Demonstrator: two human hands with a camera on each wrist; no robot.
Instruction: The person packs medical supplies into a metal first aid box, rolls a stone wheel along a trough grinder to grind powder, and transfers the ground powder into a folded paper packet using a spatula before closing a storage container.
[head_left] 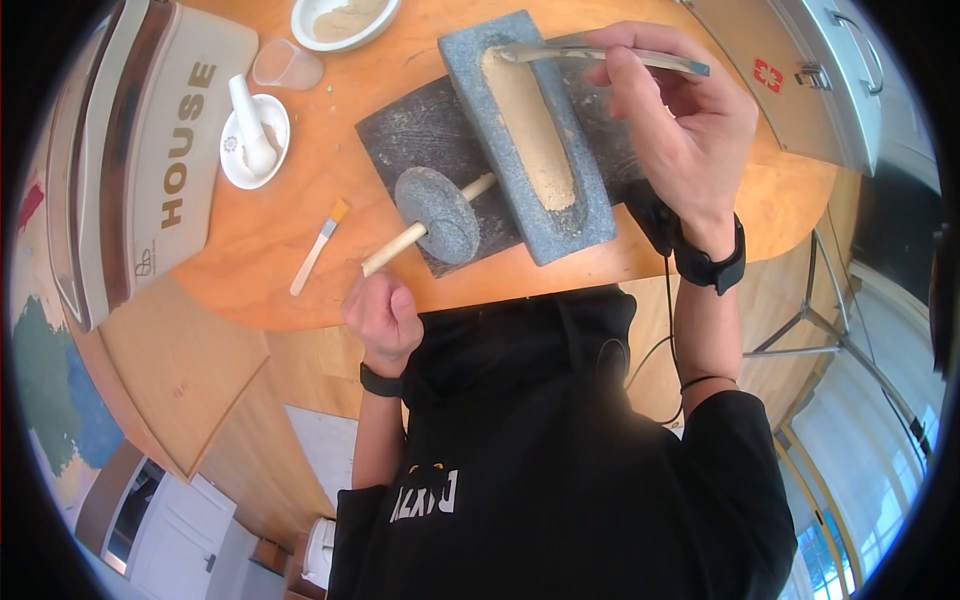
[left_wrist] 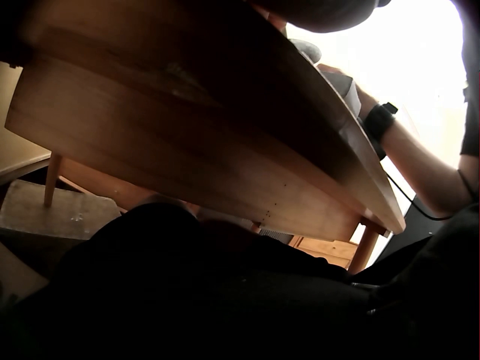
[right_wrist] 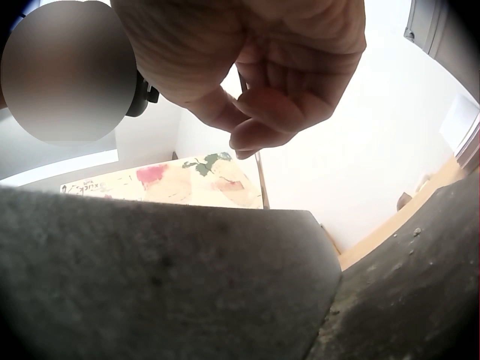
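- Grey stone trough [head_left: 494, 130] sits just past twelve o'clock, holding tan powder [head_left: 537, 140].
- Right hand [head_left: 690, 125] pinches a metal scraper [head_left: 570, 51]; hasty flicks could spill powder.
- Left hand [head_left: 384, 318], nine o'clock, curls around nothing visible; bumping the wheel [head_left: 440, 215] might roll it.

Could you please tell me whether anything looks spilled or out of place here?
Slightly: a few small crumbs lie on the dark board beside the stone trough, rather than inside with the powder. Nothing else stands out.

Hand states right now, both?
Left hand: closed, nothing visible in it.
Right hand: closed, holding the spatula.
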